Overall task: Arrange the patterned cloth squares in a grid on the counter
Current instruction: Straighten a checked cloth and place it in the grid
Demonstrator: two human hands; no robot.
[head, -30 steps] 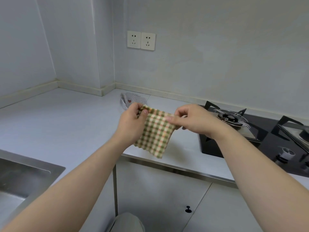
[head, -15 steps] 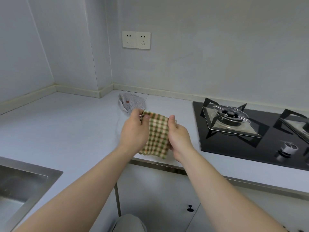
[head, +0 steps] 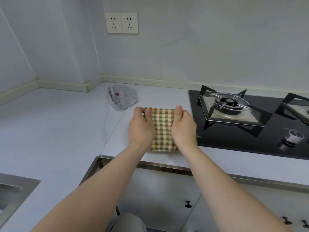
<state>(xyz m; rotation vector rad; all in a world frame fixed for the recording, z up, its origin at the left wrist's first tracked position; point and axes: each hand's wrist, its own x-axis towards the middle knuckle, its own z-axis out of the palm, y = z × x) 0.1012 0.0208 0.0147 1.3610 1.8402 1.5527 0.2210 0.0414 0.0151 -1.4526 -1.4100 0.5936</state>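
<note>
Here, both forearms reach forward over the bench (head: 55,131). The left hand (head: 142,128) and right hand (head: 183,129) each pinch a far corner of the checked cloth square (head: 163,127), thumbs on top, its near edge resting just beside the hob (head: 250,131).

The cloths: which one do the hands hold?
The green checked cloth, pinched by left hand and right hand; the grey dotted cloths lie crumpled behind.

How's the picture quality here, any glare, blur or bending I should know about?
Head view: soft, even light and sharp focus; the checked cloth and both hands, left and right, show crisply. Wide-angle bending curves the counter edges. Mild reflections on the black stove glass; faint shadows only.
</note>
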